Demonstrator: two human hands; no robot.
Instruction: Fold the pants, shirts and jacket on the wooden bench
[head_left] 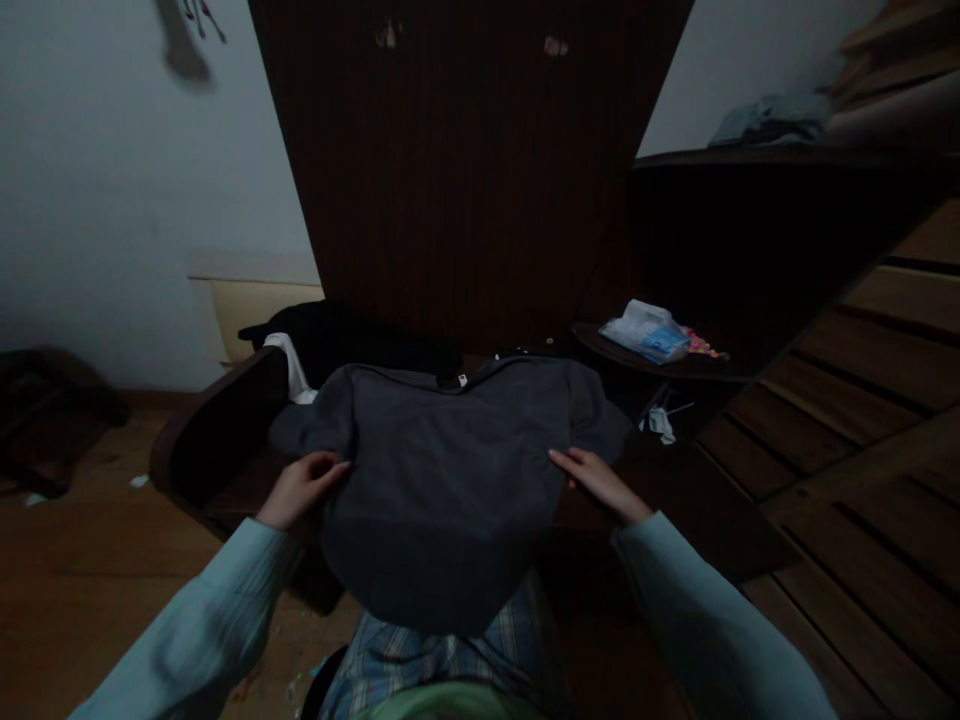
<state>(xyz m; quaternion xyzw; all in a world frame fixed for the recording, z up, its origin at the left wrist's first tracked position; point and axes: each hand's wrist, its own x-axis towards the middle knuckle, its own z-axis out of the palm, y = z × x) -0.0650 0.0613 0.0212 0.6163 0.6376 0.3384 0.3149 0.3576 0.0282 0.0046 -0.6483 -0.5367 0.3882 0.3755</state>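
Observation:
A dark grey T-shirt [450, 470] lies spread over a low dark wooden table [217, 440], collar away from me, its hem hanging toward my lap. My left hand [300, 487] rests on the shirt's left edge with fingers curled around the cloth. My right hand [596, 480] lies on the shirt's right edge, fingers stretched out flat and together. Both arms wear light blue sleeves.
A black garment with a white piece [337, 340] sits behind the shirt. A small round stand holds a clear plastic packet [646, 332] at the right. Wooden slats [847, 440] run along the right, and a dark wooden panel [465, 170] stands behind. Wooden floor [90, 560] lies to the left.

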